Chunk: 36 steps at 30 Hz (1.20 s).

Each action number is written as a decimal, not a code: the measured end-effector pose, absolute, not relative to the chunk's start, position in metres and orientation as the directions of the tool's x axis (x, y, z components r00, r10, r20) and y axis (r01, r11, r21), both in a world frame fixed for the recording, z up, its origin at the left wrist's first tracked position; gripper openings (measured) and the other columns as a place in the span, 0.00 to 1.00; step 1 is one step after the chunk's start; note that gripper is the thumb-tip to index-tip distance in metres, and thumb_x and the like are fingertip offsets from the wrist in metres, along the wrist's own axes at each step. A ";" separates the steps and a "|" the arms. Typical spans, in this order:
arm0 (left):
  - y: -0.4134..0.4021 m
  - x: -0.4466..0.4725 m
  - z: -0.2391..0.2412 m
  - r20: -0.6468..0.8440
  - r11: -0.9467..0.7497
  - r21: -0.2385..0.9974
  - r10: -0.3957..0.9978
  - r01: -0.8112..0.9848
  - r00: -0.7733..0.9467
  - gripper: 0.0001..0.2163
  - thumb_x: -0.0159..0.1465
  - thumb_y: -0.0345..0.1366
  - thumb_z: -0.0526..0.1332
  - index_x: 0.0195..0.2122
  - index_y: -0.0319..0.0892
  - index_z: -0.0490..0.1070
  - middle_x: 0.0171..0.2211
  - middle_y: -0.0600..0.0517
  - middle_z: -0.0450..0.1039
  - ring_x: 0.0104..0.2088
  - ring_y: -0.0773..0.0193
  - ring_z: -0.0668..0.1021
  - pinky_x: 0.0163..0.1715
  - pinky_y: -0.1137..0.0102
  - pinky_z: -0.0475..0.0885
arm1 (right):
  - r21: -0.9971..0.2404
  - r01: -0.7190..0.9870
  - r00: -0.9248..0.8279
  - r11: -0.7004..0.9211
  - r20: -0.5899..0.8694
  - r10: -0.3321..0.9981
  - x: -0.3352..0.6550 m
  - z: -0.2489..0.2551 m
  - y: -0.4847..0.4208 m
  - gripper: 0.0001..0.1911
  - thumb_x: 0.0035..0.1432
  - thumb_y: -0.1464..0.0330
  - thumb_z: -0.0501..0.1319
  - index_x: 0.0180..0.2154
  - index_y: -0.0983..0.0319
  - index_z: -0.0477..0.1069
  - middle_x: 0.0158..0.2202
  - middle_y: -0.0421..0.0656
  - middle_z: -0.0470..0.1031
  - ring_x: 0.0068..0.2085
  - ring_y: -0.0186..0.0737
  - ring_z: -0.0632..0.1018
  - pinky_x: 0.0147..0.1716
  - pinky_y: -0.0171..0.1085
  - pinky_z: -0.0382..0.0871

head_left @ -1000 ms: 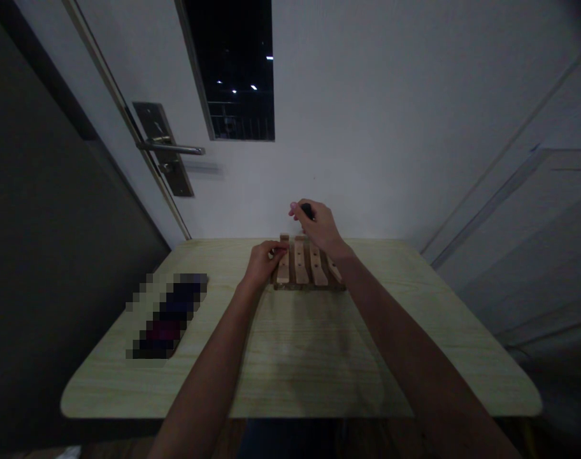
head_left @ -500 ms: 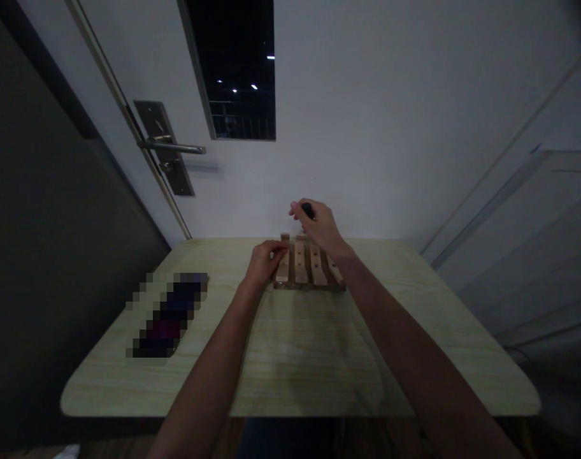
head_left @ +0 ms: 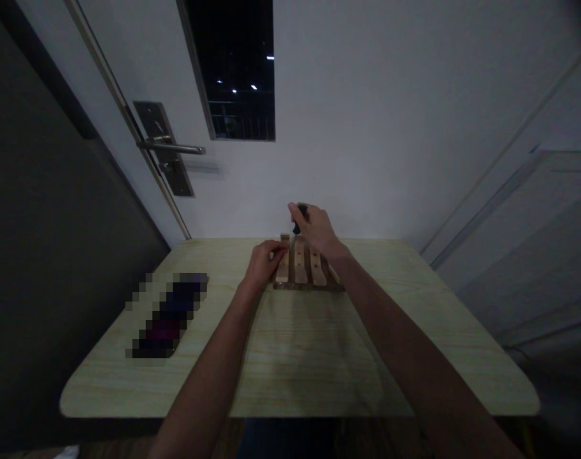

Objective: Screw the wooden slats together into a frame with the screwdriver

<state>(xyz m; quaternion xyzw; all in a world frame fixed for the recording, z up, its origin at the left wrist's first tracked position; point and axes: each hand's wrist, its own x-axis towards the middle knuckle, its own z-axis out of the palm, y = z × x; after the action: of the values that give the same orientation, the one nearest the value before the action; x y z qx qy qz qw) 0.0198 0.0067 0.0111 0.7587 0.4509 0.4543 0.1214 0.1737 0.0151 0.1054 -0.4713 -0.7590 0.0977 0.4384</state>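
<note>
My right hand (head_left: 319,229) grips a screwdriver (head_left: 297,224) by its black handle. Its thin shaft slants down toward the leftmost wooden slat (head_left: 282,273). At that slat's left side is my left hand (head_left: 262,261), thumb and fingers pinched together near the shaft's lower end. Whether something small sits between those fingertips is too small to tell. Several pale slats with dark holes, such as the second slat (head_left: 301,271), stand side by side on a darker wooden base (head_left: 309,287). My right hand and wrist partly cover the slats on the right.
The wooden piece rests near the back of a light wood-grain table (head_left: 314,357). On the table's left lies a dark, pixelated flat object (head_left: 169,319). Behind the table rises a white door (head_left: 390,127) with a metal handle (head_left: 173,148) and a dark window (head_left: 237,70).
My right hand has tilted and shifted slightly down and left, so more of the screwdriver's handle and its shaft now show. My left hand has stayed in place.
</note>
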 end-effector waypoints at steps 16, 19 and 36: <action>0.005 0.020 0.014 0.550 -0.541 0.684 0.823 0.489 0.143 0.09 0.57 0.31 0.60 0.39 0.39 0.73 0.33 0.50 0.78 0.32 0.65 0.78 0.36 0.71 0.73 | -0.506 0.687 -0.213 0.522 0.546 0.810 0.170 0.095 0.024 0.25 0.60 0.50 0.47 0.21 0.61 0.60 0.19 0.38 0.64 0.21 0.31 0.64 0.24 0.33 0.53; 0.005 0.020 0.015 0.541 -0.538 0.692 0.828 0.481 0.147 0.09 0.57 0.31 0.60 0.39 0.39 0.73 0.33 0.49 0.78 0.32 0.65 0.78 0.37 0.71 0.73 | -0.495 0.693 -0.231 0.525 0.537 0.811 0.169 0.096 0.023 0.25 0.61 0.51 0.47 0.22 0.61 0.62 0.19 0.39 0.65 0.22 0.31 0.64 0.24 0.33 0.53; 0.005 0.021 0.014 0.535 -0.529 0.677 0.831 0.511 0.152 0.08 0.57 0.31 0.60 0.37 0.39 0.74 0.34 0.49 0.78 0.33 0.64 0.78 0.37 0.70 0.73 | -0.519 0.584 -0.297 0.624 0.580 0.759 0.169 0.105 0.019 0.09 0.52 0.63 0.62 0.31 0.62 0.67 0.28 0.40 0.71 0.28 0.32 0.69 0.30 0.33 0.61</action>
<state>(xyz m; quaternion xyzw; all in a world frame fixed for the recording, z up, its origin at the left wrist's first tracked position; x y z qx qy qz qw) 0.0210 0.0049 0.0136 0.7393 0.4538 0.4670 0.1714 0.1686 0.0186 0.1052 -0.4207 -0.7984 0.1045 0.4180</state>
